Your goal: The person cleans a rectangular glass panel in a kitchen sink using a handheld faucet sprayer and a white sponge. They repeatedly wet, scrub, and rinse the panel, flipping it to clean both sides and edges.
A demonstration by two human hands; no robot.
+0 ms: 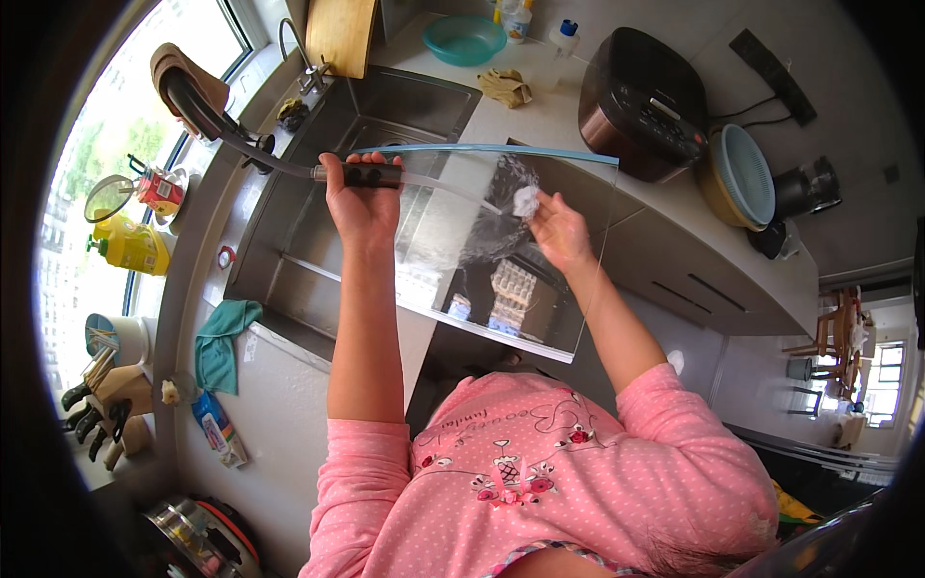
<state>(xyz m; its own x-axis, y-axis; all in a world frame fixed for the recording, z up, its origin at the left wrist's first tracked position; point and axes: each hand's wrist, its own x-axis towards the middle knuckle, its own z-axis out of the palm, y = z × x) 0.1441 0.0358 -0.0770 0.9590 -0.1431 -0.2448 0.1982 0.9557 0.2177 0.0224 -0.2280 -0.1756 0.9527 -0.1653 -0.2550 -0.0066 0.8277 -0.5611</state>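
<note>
My left hand [363, 202] grips the dark pull-out faucet sprayer [361, 175], and a stream of water runs from it to the right. The water lands on a clear glass shelf [433, 253] with a pale blue strip along its far edge and a white strip along its near edge. The shelf lies slantwise over the steel sink [300, 289] and past its right side. At the shelf's right part, my right hand [560, 231] holds a small white wad [526, 201] at its fingertips, close to the wet patch. Whether the wad is foam or cloth, I cannot tell.
Beyond the sink stand a teal basin [464, 40], a crumpled tan cloth [505, 87] and a rice cooker [642, 105]. A teal cloth [225, 347] and a knife block [126, 394] are at the left. Yellow bottles [130, 246] line the windowsill. A wooden board [340, 36] leans behind the sink.
</note>
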